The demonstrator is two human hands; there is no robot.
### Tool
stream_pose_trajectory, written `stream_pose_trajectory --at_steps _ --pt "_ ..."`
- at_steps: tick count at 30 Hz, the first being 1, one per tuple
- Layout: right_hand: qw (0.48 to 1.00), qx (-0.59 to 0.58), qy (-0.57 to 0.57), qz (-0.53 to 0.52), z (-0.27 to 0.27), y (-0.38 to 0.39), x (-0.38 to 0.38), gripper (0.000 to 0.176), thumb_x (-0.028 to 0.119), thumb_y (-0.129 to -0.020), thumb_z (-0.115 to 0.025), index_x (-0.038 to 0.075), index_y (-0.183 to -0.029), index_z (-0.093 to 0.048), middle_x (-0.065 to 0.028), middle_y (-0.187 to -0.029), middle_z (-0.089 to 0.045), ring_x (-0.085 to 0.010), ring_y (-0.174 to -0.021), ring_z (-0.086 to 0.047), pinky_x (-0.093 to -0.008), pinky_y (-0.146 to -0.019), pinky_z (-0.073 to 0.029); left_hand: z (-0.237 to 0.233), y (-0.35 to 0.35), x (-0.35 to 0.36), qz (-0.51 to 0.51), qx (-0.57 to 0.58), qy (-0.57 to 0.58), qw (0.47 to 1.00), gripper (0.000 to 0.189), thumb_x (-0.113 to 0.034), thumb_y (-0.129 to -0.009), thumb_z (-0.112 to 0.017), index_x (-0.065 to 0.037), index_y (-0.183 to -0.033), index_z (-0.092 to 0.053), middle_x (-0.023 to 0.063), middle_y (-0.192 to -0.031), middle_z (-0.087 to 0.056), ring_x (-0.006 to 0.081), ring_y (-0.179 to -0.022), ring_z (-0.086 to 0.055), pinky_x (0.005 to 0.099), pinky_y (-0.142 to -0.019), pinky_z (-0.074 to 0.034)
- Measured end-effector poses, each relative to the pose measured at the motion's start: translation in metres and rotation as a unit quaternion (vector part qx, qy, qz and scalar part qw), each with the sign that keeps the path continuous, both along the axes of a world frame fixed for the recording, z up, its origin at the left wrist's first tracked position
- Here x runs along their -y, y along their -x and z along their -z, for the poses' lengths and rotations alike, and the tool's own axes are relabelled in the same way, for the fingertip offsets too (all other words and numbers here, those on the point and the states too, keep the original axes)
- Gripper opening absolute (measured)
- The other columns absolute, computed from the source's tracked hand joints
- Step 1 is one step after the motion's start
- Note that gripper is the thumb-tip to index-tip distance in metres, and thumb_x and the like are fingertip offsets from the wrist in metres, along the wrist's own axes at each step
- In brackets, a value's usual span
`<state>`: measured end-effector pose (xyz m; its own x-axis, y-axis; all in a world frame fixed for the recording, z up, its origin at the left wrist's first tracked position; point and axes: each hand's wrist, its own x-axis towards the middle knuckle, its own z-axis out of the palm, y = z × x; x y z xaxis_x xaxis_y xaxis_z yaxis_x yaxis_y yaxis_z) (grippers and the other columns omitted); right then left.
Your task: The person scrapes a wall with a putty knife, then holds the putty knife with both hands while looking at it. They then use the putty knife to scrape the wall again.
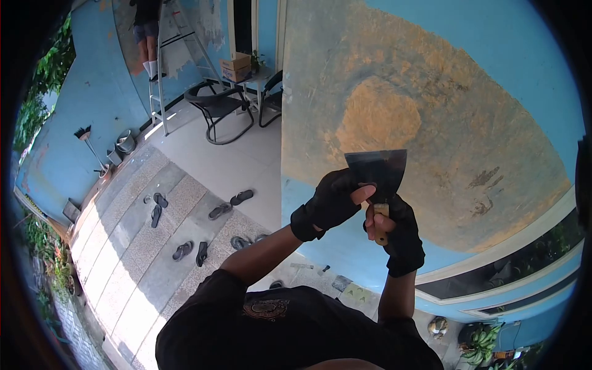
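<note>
In the head view I hold a wide scraper (385, 169) up in front of the wall, its dark, flared blade pointing upward. My right hand (402, 231), in a black fingerless glove, is closed round the scraper's wooden handle. Gloved the same way, my left hand (336, 198) grips the lower part of the blade from the side, thumb on its face and the other fingers hidden behind it. Beyond the blade is a blue wall (521, 52) with a large bare patch (450, 117) of grey and orange-brown.
A person (148, 37) stands on a stepladder (159, 80) at the far wall. Black chairs (219, 105) flank a small table with a cardboard box (235, 66). Several sandals (202, 253) lie on the paving. A broom (92, 148) and bucket (125, 142) stand left; a window (512, 271) is at right.
</note>
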<state>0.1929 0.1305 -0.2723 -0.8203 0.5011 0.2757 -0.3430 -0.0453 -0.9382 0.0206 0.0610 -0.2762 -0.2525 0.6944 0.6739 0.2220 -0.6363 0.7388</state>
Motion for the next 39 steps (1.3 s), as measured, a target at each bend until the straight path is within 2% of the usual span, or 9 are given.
stream_pose_trajectory --at_steps 3,13,19,27,30,32,33,37,39 --pt "0.998 0.045 -0.033 -0.002 -0.017 0.003 0.001 0.028 0.014 -0.093 -0.063 0.001 -0.117 -0.057 -0.0089 -0.083 -0.064 -0.0161 -0.062 -0.060 -0.0292 -0.056 -0.048 -0.004 0.008 0.003 -0.030 -0.044 -0.038 0.998 0.019 -0.010 -0.094 -0.064 0.002 -0.107 -0.069 0.0109 -0.091 -0.072 0.0186 -0.078 -0.069 0.0321 -0.071 -0.054" --pt "0.973 0.173 -0.094 -0.119 -0.106 -0.007 -0.048 0.021 0.016 -0.097 -0.059 0.003 -0.113 -0.056 -0.0059 -0.083 -0.063 -0.0134 -0.059 -0.060 -0.0279 -0.055 -0.048 -0.030 -0.014 -0.028 0.076 0.230 -0.054 0.969 0.032 -0.022 -0.098 -0.066 0.003 -0.118 -0.063 0.0088 -0.107 -0.067 0.0159 -0.089 -0.064 0.0311 -0.076 -0.054" --pt "0.912 0.201 -0.323 -0.156 -0.155 -0.007 -0.078 0.021 0.023 -0.097 -0.062 0.003 -0.104 -0.061 -0.0061 -0.083 -0.066 -0.0116 -0.066 -0.065 -0.0253 -0.059 -0.051 -0.043 -0.029 -0.051 0.039 0.256 -0.102 0.961 0.028 -0.029 -0.098 -0.065 -0.001 -0.104 -0.067 0.0060 -0.077 -0.065 0.0144 -0.073 -0.061 0.0302 -0.067 -0.048" --pt "0.883 0.205 -0.300 -0.296 -0.175 0.023 -0.149 0.042 0.023 -0.098 -0.062 0.001 -0.133 -0.052 -0.0070 -0.085 -0.065 -0.0114 -0.059 -0.058 -0.0245 -0.052 -0.047 -0.057 -0.034 -0.062 -0.064 0.238 -0.072 0.966 0.029 -0.032 -0.096 -0.068 -0.003 -0.092 -0.067 0.0051 -0.072 -0.063 0.0139 -0.070 -0.060 0.0289 -0.067 -0.046" --pt "0.892 0.182 -0.244 -0.333 -0.174 0.025 -0.144 0.046 0.026 -0.099 -0.061 0.001 -0.135 -0.050 -0.0065 -0.084 -0.063 -0.0109 -0.057 -0.057 -0.0242 -0.051 -0.047 -0.063 -0.027 -0.069 -0.069 0.255 -0.090 0.960 0.028 -0.030 -0.095 -0.068 -0.003 -0.100 -0.066 0.0053 -0.073 -0.064 0.0138 -0.070 -0.061 0.0280 -0.066 -0.048" --pt "0.919 0.152 -0.200 -0.304 -0.174 0.022 -0.137 0.039 0.028 -0.100 -0.060 0.002 -0.127 -0.053 -0.0049 -0.083 -0.062 -0.0098 -0.056 -0.055 -0.0242 -0.051 -0.046 -0.072 -0.020 -0.070 -0.074 0.248 -0.095 0.961 0.028 -0.029 -0.095 -0.069 -0.003 -0.104 -0.065 0.0045 -0.073 -0.064 0.0141 -0.071 -0.061 0.0284 -0.067 -0.049" --pt "0.919 0.146 -0.199 -0.307 -0.171 0.019 -0.138 0.030 0.030 -0.099 -0.061 0.003 -0.113 -0.058 -0.0031 -0.080 -0.061 -0.0086 -0.056 -0.054 -0.0244 -0.051 -0.045 -0.078 -0.021 -0.069 -0.068 0.247 -0.085 0.963 0.027 -0.028 -0.095 -0.069 -0.003 -0.104 -0.065 0.0043 -0.075 -0.064 0.0140 -0.070 -0.061 0.0289 -0.067 -0.050" --pt "0.927 0.160 -0.212 -0.263 -0.176 0.015 -0.143 0.031 0.036 -0.096 -0.063 0.006 -0.090 -0.063 -0.0010 -0.074 -0.060 -0.0082 -0.055 -0.054 -0.0239 -0.052 -0.044 -0.077 -0.021 -0.083 -0.027 0.236 -0.083 0.968 0.027 -0.026 -0.095 -0.069 -0.003 -0.108 -0.065 0.0043 -0.081 -0.065 0.0132 -0.071 -0.061 0.0293 -0.068 -0.051" --pt "0.922 0.170 -0.216 -0.273 -0.181 0.018 -0.142 0.031 0.037 -0.097 -0.062 0.006 -0.090 -0.063 -0.0007 -0.073 -0.060 -0.0081 -0.055 -0.054 -0.0238 -0.052 -0.044 -0.082 -0.020 -0.084 -0.001 0.242 -0.099 0.965 0.027 -0.028 -0.095 -0.068 -0.004 -0.109 -0.064 0.0039 -0.081 -0.065 0.0130 -0.071 -0.062 0.0288 -0.068 -0.051"
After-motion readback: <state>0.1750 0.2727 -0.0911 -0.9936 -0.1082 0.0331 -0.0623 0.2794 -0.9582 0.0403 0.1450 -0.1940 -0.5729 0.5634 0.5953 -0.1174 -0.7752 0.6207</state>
